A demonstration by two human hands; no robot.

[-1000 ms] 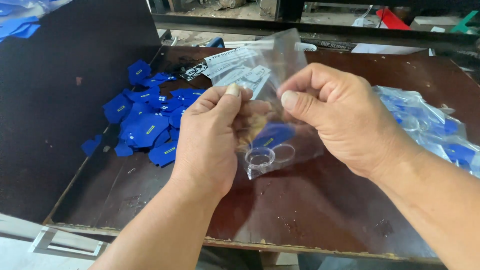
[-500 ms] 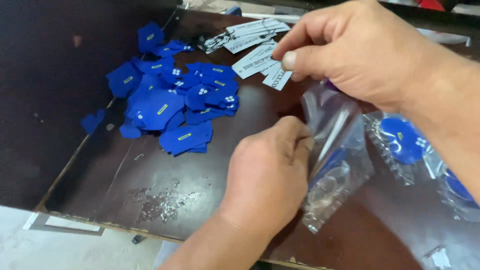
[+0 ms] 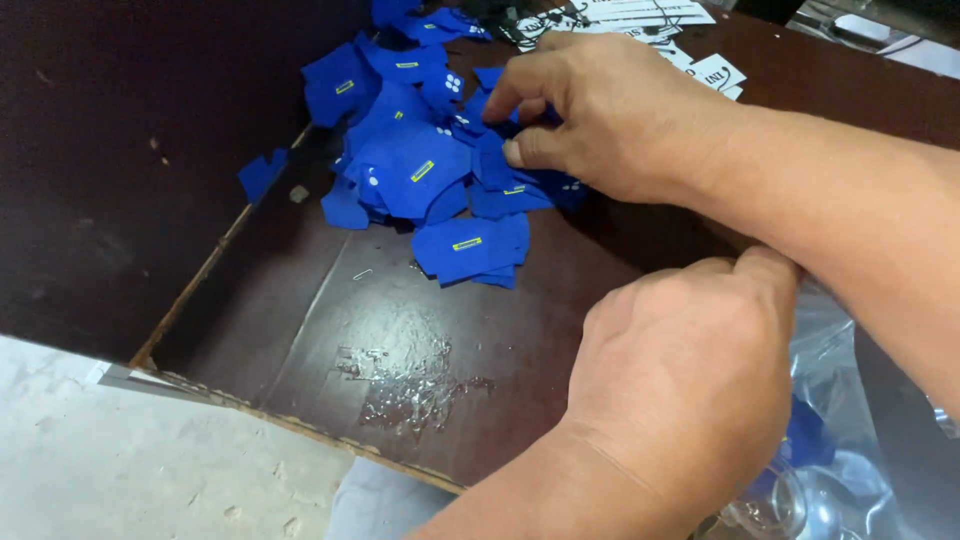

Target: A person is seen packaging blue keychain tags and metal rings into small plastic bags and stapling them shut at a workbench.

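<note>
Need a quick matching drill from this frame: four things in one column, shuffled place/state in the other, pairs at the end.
Things
1. right hand
2. left hand
3. pile of blue fabric pieces with small yellow labels
4. white printed paper tags

Places or states
A. lying at the far edge of the dark brown table
B. pinching a piece at the pile's edge
C. gripping the clear plastic bag at lower right
D. heaped near the dark upright panel

Pairs: 1-B, 2-C, 3-D, 4-A

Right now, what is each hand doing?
Left hand: closed, holding the clear plastic bag.
Right hand: fingers pinching a blue fabric piece in the pile.
</note>
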